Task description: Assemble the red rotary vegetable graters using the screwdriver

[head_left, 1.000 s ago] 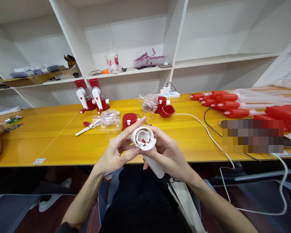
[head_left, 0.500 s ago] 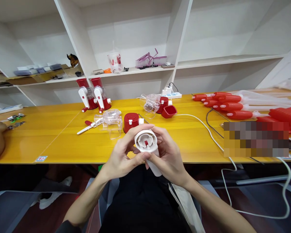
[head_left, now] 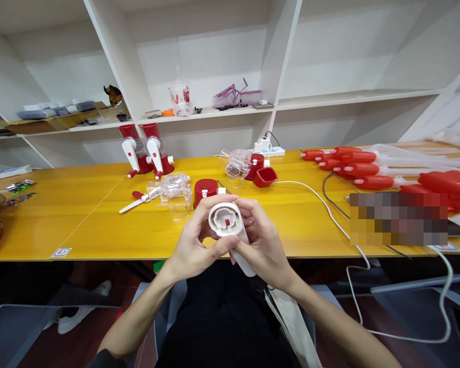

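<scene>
Left hand [head_left: 193, 250] and right hand [head_left: 267, 250] both grip white plastic part with round hollow end [head_left: 223, 219], at yellow wooden table's [head_left: 111, 232] near edge; red round plastic base [head_left: 204, 191] just beyond.

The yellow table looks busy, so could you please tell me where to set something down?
The yellow table is bare in front between the label and left hand, and between the right hand and white cable. Behind the hands it is crowded by clear housings and red bases; at right, by red pieces.
</scene>
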`<move>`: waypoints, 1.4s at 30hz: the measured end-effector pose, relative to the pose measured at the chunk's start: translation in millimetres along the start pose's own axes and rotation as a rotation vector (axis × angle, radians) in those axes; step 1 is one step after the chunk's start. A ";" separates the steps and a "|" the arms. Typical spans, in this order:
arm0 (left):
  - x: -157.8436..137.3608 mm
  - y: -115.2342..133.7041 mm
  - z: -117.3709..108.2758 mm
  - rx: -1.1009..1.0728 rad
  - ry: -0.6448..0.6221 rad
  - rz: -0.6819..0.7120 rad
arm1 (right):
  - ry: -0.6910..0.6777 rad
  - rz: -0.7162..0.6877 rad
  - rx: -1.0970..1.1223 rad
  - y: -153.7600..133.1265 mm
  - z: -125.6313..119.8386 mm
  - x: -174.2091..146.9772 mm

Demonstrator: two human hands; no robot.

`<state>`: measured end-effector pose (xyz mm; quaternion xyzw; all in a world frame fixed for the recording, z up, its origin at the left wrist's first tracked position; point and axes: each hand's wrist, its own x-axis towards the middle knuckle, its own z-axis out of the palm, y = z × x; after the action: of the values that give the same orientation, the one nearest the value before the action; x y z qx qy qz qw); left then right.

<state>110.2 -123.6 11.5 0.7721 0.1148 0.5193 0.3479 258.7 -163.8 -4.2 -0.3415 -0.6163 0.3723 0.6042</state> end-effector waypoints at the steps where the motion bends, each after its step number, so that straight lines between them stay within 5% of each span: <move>1: 0.4 0.0 0.8 -0.010 0.006 0.001 | -0.007 0.001 0.007 0.1 -0.3 0.1; 9: 4.8 -1.8 -6.1 -0.022 0.027 0.002 | -0.080 -0.036 -0.078 -1.1 -1.4 0.3; 20: 3.2 -15.7 -12.8 -0.237 -0.067 -0.053 | 0.000 -0.102 -0.136 -8.4 4.3 -4.1; 26: 3.2 -6.1 -18.5 -0.216 -0.134 -0.058 | -0.162 0.050 0.168 -13.8 -10.1 3.8; 33: -7.4 1.6 -14.7 -0.318 -0.265 -0.190 | -0.188 0.338 0.565 -15.6 -4.4 4.9; 42: -8.7 1.4 -17.0 -0.433 -0.291 -0.307 | -0.235 0.389 0.687 -16.6 -3.0 9.2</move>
<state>91.2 -122.2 9.8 0.7198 0.0658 0.3569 0.5918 261.8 -163.8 14.7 -0.1854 -0.4448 0.7001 0.5269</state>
